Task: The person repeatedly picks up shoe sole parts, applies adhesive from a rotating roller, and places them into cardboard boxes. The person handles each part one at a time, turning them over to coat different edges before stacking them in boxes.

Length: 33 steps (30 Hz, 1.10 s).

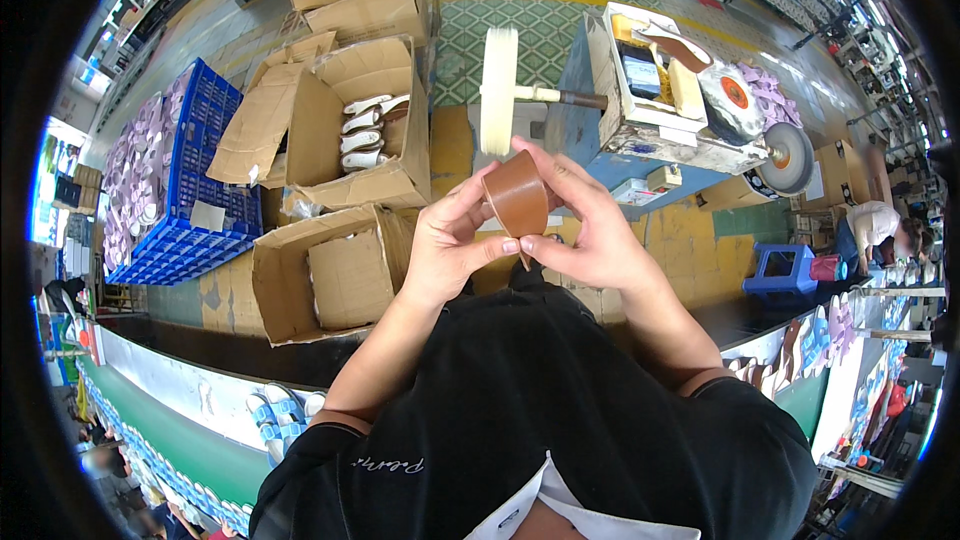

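Note:
Between my hands is a brown, smooth, curved leather-like piece, broad at the top and narrowing to a point near my thumbs. Whether it is a whole sandal or only a part of one cannot be made out. My left hand grips its left side, thumb at the lower tip. On the right side my right hand holds it, fingers behind the upper edge and thumb also at the tip. Just beyond the piece stands a pale buffing wheel, mounted on a shaft from the blue machine.
An open carton with several white sandals stands ahead left, another carton nearer. A blue crate of lilac sandals is further left. A tray tops the machine; a grey wheel juts out right. Behind me runs a green conveyor.

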### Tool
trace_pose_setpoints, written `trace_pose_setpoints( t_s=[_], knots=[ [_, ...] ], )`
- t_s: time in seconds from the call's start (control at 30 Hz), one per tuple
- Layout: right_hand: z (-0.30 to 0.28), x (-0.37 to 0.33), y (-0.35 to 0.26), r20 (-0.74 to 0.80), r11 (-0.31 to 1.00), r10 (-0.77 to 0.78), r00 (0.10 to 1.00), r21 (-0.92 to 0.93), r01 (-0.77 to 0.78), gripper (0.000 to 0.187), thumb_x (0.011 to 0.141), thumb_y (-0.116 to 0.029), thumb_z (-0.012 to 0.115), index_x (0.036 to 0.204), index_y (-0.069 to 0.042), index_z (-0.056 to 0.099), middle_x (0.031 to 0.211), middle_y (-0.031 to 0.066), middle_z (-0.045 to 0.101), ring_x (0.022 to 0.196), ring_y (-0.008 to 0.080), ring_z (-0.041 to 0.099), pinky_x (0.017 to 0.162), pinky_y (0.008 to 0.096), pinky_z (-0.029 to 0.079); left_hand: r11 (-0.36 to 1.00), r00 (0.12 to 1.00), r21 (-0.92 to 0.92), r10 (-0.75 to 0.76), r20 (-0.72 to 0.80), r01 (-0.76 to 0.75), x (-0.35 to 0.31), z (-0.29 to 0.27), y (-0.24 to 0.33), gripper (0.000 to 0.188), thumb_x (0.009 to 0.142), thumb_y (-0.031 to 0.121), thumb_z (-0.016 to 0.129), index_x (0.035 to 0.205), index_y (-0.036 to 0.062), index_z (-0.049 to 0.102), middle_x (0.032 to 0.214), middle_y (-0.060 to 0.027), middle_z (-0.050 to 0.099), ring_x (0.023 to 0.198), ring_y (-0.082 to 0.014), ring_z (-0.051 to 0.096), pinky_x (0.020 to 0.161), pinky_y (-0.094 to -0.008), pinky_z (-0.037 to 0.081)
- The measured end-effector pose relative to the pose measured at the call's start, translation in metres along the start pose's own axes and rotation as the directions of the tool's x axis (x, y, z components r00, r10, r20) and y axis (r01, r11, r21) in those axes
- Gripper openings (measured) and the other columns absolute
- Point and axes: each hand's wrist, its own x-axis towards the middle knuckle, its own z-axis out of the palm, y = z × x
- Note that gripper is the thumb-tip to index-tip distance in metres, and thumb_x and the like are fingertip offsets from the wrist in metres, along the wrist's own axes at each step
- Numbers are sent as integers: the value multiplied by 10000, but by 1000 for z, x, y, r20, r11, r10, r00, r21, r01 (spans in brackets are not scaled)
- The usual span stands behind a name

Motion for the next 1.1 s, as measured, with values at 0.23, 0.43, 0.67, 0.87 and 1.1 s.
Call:
trace_pose_setpoints(
  t_s=[0.23,0.43,0.67,0.87,1.1],
  knots=[
    [6,-4,28,-11,980,32,999,197,-29,933,949,-58,880,1758,-16,416,1610,141,566,1378,206,622,1121,387,557,992,998,-113,-57,41,61,0,-7,-10,880,928,-148,842,1646,311,623,1772,-139,498,1545,-283,576,1193,-519,582],
    [14,-2,31,-53,974,194,980,129,-186,917,936,-130,920,1731,-37,473,1317,133,700,888,151,705,819,345,607,983,982,-58,-178,-59,174,-2,6,-7,856,1006,225,896,1711,20,456,1611,-119,623,1507,-267,589,1259,-455,476],
    [-33,13,55,101,891,381,919,-307,-335,820,1010,-641,793,1503,8,700,1126,244,810,875,370,793,852,463,633,769,823,-522,-531,-201,368,-16,4,-29,582,1169,388,662,1636,69,520,1528,-65,667,1421,-230,633,1230,-444,494],
    [-189,80,147,-635,428,-161,756,-735,-526,611,984,-347,856,1458,10,709,1373,269,743,1261,421,709,1117,516,559,716,766,-614,-585,-268,332,-17,-26,-26,496,1183,434,603,1548,100,591,1432,-67,738,1316,-248,705,1165,-448,551],
    [-340,134,207,-635,10,370,678,-727,-686,1100,873,-544,905,1736,-56,428,1627,291,608,1510,460,587,1253,550,486,729,818,-601,-537,-205,328,-1,-17,-8,801,1164,637,453,1636,-7,502,1541,-181,676,1412,-323,646,1234,-473,486]
  ],
)
